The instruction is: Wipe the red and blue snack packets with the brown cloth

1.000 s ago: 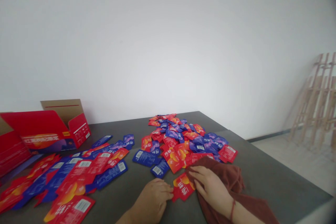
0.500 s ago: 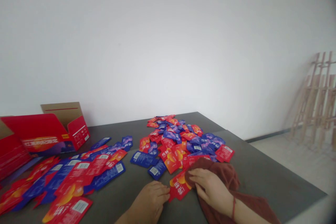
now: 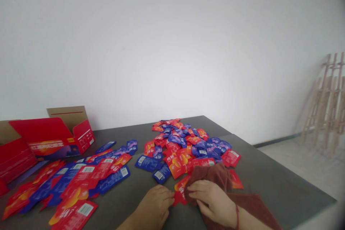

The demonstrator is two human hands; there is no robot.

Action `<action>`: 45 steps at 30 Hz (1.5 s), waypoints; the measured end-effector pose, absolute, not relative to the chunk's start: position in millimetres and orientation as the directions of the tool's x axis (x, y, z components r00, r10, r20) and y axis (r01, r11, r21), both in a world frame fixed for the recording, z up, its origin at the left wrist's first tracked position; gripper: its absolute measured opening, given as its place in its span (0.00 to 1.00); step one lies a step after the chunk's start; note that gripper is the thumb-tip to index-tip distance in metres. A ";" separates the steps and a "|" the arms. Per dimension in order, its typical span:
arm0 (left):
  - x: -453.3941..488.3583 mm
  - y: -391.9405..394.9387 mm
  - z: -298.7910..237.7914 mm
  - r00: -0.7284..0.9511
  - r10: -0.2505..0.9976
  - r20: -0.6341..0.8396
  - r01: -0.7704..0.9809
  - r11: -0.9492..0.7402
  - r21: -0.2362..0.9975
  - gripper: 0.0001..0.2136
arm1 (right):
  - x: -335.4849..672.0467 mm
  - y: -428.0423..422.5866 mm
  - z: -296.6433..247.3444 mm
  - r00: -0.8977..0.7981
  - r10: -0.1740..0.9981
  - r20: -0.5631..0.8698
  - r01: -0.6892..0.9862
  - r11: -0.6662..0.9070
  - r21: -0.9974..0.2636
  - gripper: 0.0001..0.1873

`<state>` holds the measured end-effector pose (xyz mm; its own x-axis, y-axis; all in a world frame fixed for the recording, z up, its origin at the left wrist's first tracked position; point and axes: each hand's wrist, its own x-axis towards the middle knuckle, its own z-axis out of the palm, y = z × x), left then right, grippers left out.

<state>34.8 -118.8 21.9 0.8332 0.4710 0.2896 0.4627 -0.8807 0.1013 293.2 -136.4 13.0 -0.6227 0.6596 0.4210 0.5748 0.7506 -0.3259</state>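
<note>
My left hand [image 3: 157,206] has its fingers closed at the left edge of a red-orange sachet [image 3: 180,196] lying flat on the table. My right hand [image 3: 212,201], with a red cord at the wrist, grips a bunched brown cloth [image 3: 219,176] and presses it down on the right part of that sachet. The cloth trails toward the lower right. Just beyond both hands spreads a heap of red and blue sachets [image 3: 185,142]. One red sachet [image 3: 236,179] sticks out to the right of the cloth.
More red and blue sachets [image 3: 83,179] overlap in a second pile at the left. Behind them stands an open red carton [image 3: 50,140], beside another red box [image 3: 14,161]. The dark table [image 3: 269,179] ends at the right; wooden easels [image 3: 327,104] lean against the white wall.
My right hand has slid the cloth leftward across the sachet, covering more of it. A red sachet now shows right of the cloth. My left hand stays at the sachet's edge.
</note>
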 end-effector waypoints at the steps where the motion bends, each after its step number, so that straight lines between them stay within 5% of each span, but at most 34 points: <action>1: 39.2 -118.1 21.7 0.817 0.507 0.273 0.499 -0.860 0.105 0.12 | 297.4 -135.8 10.6 -0.559 0.703 0.440 0.618 0.707 -0.344 0.19; 3: 52.1 -116.9 20.9 0.767 0.589 0.255 0.582 -0.806 0.110 0.08 | 302.6 -130.2 5.9 -0.405 0.779 0.479 0.695 0.603 -0.391 0.18; 6: 76.9 -115.2 19.6 0.705 0.662 0.256 0.657 -0.745 0.115 0.21 | 305.4 -118.5 1.2 -0.231 0.820 0.524 0.732 0.501 -0.462 0.18; 13: 97.2 -108.3 31.6 0.723 0.686 0.086 0.688 -0.725 0.000 0.20 | 314.9 -112.8 -7.9 -0.119 0.806 0.580 0.684 0.490 -0.540 0.17; 15: 91.0 -105.5 37.0 0.700 0.709 0.081 0.705 -0.705 0.080 0.17 | 319.6 -111.1 -10.2 -0.073 0.795 0.603 0.673 0.485 -0.559 0.17; 18: 81.5 -99.6 39.9 0.637 0.765 0.098 0.692 -0.623 0.365 0.13 | 323.9 -105.8 -6.1 -0.050 0.768 0.639 0.667 0.502 -0.551 0.17; 22: 69.6 -91.4 31.9 0.585 0.804 0.104 0.649 -0.542 0.533 0.12 | 313.2 -103.0 14.3 -0.118 0.723 0.680 0.688 0.553 -0.469 0.17; 29: 28.1 -98.7 -6.4 0.521 0.771 0.367 0.716 -0.628 0.304 0.19 | 270.3 -124.8 19.7 -0.486 0.784 0.386 0.756 0.599 -0.264 0.17; 35: 23.7 -104.1 -15.5 0.607 0.751 0.260 0.735 -0.655 0.177 0.23 | 245.4 -127.1 18.1 -0.491 0.828 0.270 0.801 0.551 -0.235 0.16; 45: 28.2 -106.4 -2.3 0.609 0.778 0.153 0.756 -0.628 0.185 0.24 | 266.0 -144.0 29.3 -0.706 0.670 0.230 0.622 0.742 -0.251 0.17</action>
<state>28.2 -106.4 -2.3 0.6090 0.7782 0.1534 0.7558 -0.6280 0.1852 266.0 -144.0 29.3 -0.7060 0.6697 0.2304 0.6216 0.7418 -0.2515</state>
